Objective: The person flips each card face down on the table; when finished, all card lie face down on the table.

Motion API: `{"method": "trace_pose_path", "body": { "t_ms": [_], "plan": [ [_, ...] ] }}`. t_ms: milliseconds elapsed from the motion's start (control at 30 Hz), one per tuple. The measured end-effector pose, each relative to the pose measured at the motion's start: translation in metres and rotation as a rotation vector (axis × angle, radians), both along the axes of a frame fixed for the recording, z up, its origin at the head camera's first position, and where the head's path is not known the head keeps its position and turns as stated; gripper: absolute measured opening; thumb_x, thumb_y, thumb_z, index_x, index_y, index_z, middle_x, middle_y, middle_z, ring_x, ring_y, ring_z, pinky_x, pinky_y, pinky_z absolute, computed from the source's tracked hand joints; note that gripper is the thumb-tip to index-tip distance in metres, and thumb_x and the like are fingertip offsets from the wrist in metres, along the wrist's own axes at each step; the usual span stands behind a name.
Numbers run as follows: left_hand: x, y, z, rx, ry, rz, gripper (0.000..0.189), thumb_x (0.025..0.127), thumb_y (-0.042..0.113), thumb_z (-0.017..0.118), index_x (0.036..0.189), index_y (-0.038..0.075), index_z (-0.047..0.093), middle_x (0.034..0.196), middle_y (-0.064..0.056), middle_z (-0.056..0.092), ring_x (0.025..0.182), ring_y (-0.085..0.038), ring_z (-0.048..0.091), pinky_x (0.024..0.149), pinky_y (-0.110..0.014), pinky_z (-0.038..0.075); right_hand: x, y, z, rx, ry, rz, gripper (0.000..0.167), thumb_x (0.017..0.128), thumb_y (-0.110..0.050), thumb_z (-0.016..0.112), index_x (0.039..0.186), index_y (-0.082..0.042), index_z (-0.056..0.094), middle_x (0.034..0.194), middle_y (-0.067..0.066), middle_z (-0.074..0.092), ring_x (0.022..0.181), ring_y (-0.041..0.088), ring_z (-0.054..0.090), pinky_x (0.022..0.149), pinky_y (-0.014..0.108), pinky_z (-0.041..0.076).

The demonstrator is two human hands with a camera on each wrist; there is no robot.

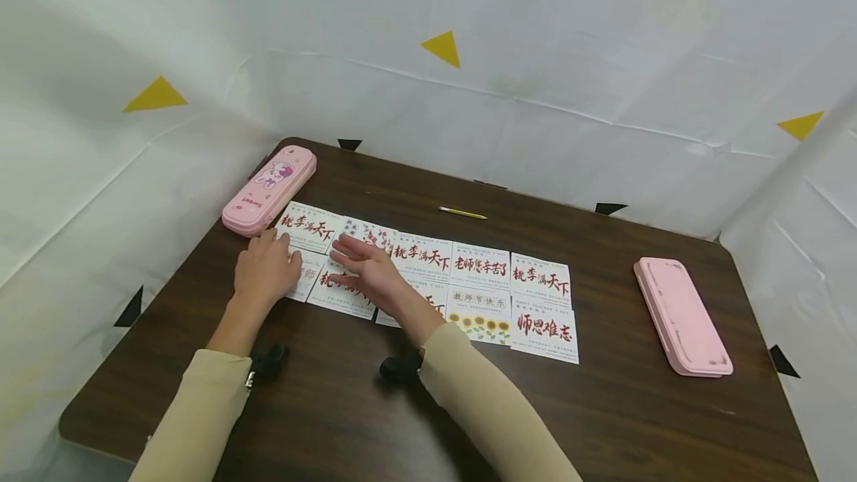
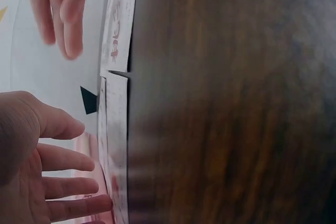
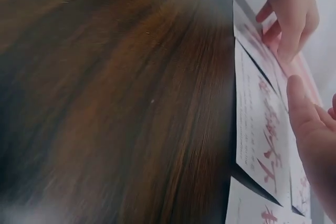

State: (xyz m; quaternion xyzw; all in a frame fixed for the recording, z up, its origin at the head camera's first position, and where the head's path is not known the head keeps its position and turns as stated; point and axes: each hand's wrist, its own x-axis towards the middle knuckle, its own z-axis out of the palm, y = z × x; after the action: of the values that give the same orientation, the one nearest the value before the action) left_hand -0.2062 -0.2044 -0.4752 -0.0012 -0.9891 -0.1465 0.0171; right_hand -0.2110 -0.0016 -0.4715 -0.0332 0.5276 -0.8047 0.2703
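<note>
Left hand point(image 1: 264, 270): palm down at the left end of the layout, partly covering the near-left card, fingertips just beside the left pencil case point(image 1: 269, 190); contact with paper hard to judge.
Left fingers: released, lightly bent in the head view, spread and nearly straight in the left wrist view.
Right hand point(image 1: 375, 277): raised over columns 2 and 3 from the left, partly hiding the paper below.
Right fingers: released, stretched out toward the left hand.
Cards point(image 1: 425, 266): 10, in 2 rows of 5, lying face up on the bench point(image 1: 636, 415) from near the left pencil case to right of centre, set close together.
Printing: mostly red brush-style characters on white; sunflowers on card 4 of the near row, small blossoms on card 2 of the far row.
Left pencil case: pink, with a cartoon figure, slanting along the far-left corner.
Right pencil case point(image 1: 683, 317): plain pink, near the right edge, well apart from the cards.
Pencil point(image 1: 463, 213): yellow, white end to the left, lying beyond the far row.
Bench: dark brown wood grain, rounded corners.
Sleeves point(image 1: 190, 415): cream, with a dark device at each wrist.
Backdrop point(image 1: 569, 43): white sheeting, marked with yellow triangles point(image 1: 444, 48) and black triangles point(image 1: 611, 208).
</note>
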Motion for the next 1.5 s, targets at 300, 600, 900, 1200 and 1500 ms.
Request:
{"method": "trace_pose_path", "body": {
  "t_ms": [300,600,900,1200,1500],
  "plan": [
    [-0.002,-0.002,0.002,0.01,-0.023,-0.013,0.052,0.096,0.023,0.052,0.133,-0.014,0.05,0.14,-0.036,0.038,0.125,-0.053,0.038,0.1,-0.067,0.034,-0.01,-0.013,-0.007,-0.011,0.001,-0.001,0.055,0.099,0.009,0.036,0.153,0.0,0.028,0.157,0.017,0.03,0.141,0.026,0.034,0.103,0.047,0.043],
    [-0.002,-0.004,0.0,-0.021,-0.065,-0.035,0.05,0.096,0.027,0.053,0.128,-0.011,0.055,0.137,-0.035,0.042,0.121,-0.051,0.038,0.097,-0.065,0.036,-0.012,-0.014,-0.01,0.042,-0.021,0.057,0.056,0.1,0.009,0.036,0.154,-0.002,0.027,0.158,0.015,0.029,0.143,0.025,0.031,0.103,0.048,0.043],
    [-0.006,-0.009,-0.001,-0.018,-0.054,-0.051,0.046,0.096,0.027,0.054,0.122,-0.01,0.059,0.136,-0.035,0.044,0.121,-0.051,0.038,0.095,-0.066,0.036,-0.015,-0.015,-0.002,0.096,-0.008,0.041,0.055,0.1,0.007,0.038,0.153,-0.003,0.03,0.157,0.016,0.029,0.143,0.027,0.03,0.102,0.049,0.043],
    [-0.008,-0.008,0.0,-0.014,-0.072,-0.07,0.047,0.096,0.029,0.054,0.123,-0.009,0.06,0.135,-0.035,0.045,0.12,-0.051,0.039,0.094,-0.066,0.036,-0.017,-0.026,-0.003,0.06,-0.057,0.023,0.056,0.1,0.008,0.037,0.154,-0.003,0.028,0.158,0.017,0.027,0.143,0.028,0.031,0.104,0.048,0.042],
    [-0.013,-0.014,-0.007,0.033,-0.052,-0.054,0.054,0.096,0.031,0.054,0.131,-0.011,0.055,0.134,-0.035,0.044,0.122,-0.051,0.036,0.095,-0.066,0.035,-0.019,-0.03,-0.003,0.107,-0.065,-0.007,0.055,0.099,0.005,0.044,0.153,-0.004,0.032,0.155,0.021,0.03,0.138,0.033,0.038,0.103,0.047,0.043]
  ]
}}
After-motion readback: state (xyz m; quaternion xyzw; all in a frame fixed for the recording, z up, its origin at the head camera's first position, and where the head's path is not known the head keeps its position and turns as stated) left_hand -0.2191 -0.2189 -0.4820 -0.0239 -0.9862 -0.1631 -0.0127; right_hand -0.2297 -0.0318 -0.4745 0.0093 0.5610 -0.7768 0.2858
